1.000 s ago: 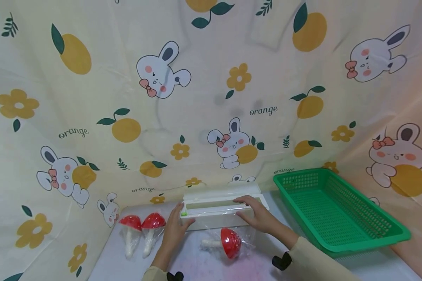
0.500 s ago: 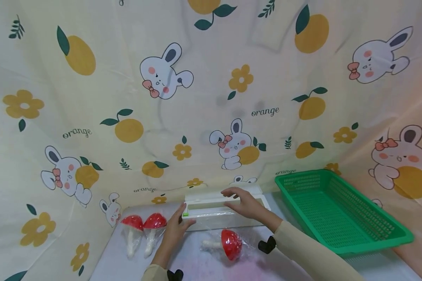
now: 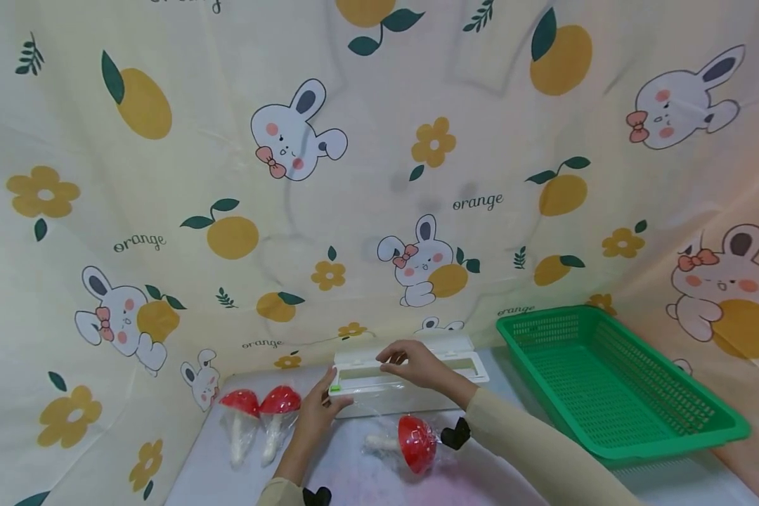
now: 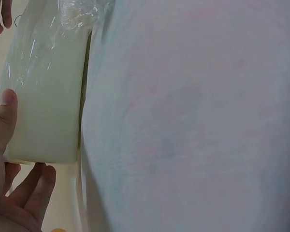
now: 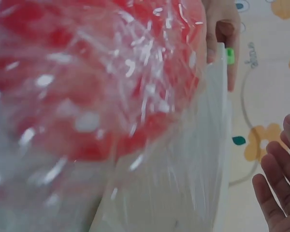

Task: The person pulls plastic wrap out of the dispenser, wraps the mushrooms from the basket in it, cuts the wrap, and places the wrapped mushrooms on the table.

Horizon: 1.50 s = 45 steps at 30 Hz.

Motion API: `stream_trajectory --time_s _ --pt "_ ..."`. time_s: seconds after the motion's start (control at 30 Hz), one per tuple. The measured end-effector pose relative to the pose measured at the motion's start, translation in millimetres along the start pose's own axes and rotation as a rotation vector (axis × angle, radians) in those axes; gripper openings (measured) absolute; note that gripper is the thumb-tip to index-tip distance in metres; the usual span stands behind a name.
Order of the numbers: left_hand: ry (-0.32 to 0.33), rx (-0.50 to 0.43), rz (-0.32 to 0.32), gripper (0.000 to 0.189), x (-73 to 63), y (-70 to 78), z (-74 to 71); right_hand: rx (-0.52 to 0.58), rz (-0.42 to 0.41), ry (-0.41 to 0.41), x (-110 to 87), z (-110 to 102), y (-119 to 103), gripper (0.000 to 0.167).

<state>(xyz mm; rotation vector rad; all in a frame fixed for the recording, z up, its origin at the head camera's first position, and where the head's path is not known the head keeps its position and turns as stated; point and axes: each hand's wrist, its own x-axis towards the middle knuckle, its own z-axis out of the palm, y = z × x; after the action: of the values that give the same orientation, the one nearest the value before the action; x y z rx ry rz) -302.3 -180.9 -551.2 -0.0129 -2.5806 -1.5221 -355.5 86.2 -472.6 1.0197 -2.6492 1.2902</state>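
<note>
A white cling film dispenser (image 3: 398, 399) lies lengthwise on the table with its lid raised at the back and a green slide cutter (image 3: 335, 388) at its left end. My left hand (image 3: 315, 414) grips that end, the thumb (image 4: 5, 113) on the front wall and fingers round the end. Above the middle of the dispenser hovers my right hand (image 3: 417, 365), fingers loosely bent; in the right wrist view they hold nothing. Clear film runs down from the dispenser's front to a red-capped toy mushroom (image 3: 415, 444), which lies on its side in plastic wrap.
Two more wrapped mushrooms with red caps (image 3: 280, 399) lie to the left of my left hand. A green plastic basket (image 3: 677, 450) stands at the right. Behind the table hangs a patterned cloth (image 3: 354, 211) with rabbits and oranges.
My right hand has moved left along the top of the dispenser, from its right part to above its middle. The left hand keeps its grip, and the mushrooms stay in place.
</note>
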Motion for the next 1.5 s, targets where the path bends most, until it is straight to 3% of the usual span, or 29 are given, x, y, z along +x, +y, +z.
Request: stream_trajectory --time_s 0.67,0.87,1.1,1.5 --pt "0.014 -0.001 0.012 0.087 2.4 -3.9 -2.3 0.067 -0.026 -0.048 38.6 46 -9 0.012" --pt "0.018 -0.009 0.02 0.085 0.7 -6.2 -1.9 0.107 0.05 -0.071 39.7 57 -8 0.013" --pt "0.032 -0.023 0.019 0.083 3.0 -6.0 -0.9 0.101 0.03 -0.09 42.0 66 -11 0.014" --pt "0.017 -0.038 0.048 0.079 1.8 -4.7 -0.9 0.128 0.071 -0.126 47.7 77 -10 0.012"
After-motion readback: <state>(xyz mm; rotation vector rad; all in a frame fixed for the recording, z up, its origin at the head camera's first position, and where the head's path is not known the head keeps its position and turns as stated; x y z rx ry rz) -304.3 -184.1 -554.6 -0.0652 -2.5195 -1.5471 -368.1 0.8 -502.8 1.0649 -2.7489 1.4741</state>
